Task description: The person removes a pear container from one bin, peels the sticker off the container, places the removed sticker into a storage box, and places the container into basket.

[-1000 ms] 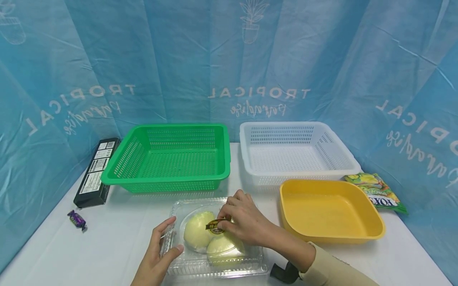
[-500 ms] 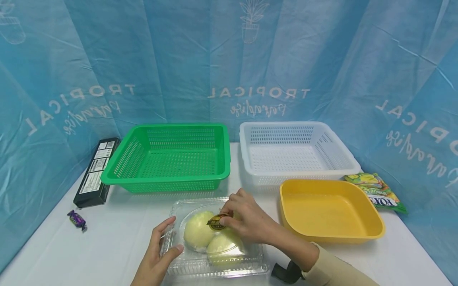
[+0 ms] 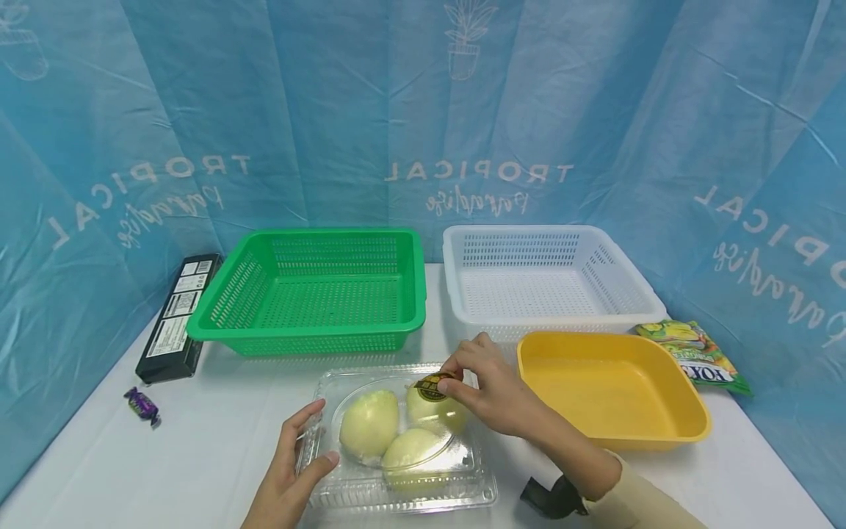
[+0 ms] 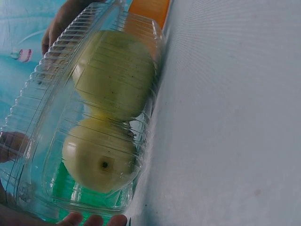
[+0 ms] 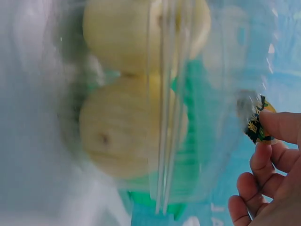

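A clear plastic clamshell box (image 3: 357, 488) lies on the table, lid down, with three pale yellow round fruits (image 3: 370, 424) inside. My left hand (image 3: 291, 466) holds its left side, thumb on the lid edge and fingers along the side. In the left wrist view, fingertips (image 4: 94, 220) show at the box's end. My right hand (image 3: 492, 389) pinches a small black and gold sticker (image 3: 431, 386) between thumb and forefinger, over the back right part of the lid. The right wrist view shows the pinched sticker (image 5: 258, 121) close by the lid's surface, its lettering outward.
Behind the box stand a green basket (image 3: 307, 333) and a white basket (image 3: 562, 321). A yellow tub (image 3: 611, 439) is to the right, with a green snack bag (image 3: 694, 356) behind it. At left lie a black box (image 3: 178, 323) and a purple wrapped candy (image 3: 142, 406).
My right hand has moved right and back across the lid with the sticker, uncovering the rear right fruit. My left hand and the box have stayed in place.
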### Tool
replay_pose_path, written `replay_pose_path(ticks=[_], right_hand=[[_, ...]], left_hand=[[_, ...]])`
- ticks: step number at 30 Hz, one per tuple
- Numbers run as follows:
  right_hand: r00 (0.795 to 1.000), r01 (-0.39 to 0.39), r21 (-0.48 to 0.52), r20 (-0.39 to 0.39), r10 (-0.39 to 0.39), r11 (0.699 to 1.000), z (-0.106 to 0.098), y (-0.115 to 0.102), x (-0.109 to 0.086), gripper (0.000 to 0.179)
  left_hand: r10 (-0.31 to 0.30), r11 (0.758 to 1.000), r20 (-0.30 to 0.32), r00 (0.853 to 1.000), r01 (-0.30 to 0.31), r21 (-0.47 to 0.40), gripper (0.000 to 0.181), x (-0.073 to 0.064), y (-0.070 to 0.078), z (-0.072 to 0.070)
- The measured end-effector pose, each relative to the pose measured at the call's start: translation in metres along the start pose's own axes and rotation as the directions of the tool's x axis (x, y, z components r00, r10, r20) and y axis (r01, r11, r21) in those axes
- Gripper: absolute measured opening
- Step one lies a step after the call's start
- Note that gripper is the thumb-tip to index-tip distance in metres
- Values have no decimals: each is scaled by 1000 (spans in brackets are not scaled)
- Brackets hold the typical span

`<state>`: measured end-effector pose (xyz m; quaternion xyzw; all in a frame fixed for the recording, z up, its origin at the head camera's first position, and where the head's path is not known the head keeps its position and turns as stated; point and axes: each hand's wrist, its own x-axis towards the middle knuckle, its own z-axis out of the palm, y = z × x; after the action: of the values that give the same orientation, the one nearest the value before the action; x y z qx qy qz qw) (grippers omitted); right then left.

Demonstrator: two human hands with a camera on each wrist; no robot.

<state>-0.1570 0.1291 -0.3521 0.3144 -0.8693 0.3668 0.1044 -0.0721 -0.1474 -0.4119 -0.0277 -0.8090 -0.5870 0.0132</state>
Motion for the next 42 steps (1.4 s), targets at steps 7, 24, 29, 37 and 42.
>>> replay_pose_path(ticks=[7,24,29,37,42], right_hand=[[997,-69,37,-27,70,997,-17,15,-8,10],[972,-210,18,-108,211,977,-44,54,-38,12],[958,-263,-24,-125,258,965,-51,64,-46,9],[933,-346,-89,-133,334,934,-57,81,-58,6],[919,-385,-103,-128,372,917,-61,90,-62,7]], left_hand=[[4,1000,-3,1000,-4,9,62,0,0,-1],[9,1000,-5,1000,-9,9,62,-1,-1,-1],[4,1000,5,1000,-4,-8,62,0,-2,-1],[-4,1000,0,1000,4,-11,63,0,0,-1],[-4,1000,-5,1000,4,-5,63,-1,0,0]])
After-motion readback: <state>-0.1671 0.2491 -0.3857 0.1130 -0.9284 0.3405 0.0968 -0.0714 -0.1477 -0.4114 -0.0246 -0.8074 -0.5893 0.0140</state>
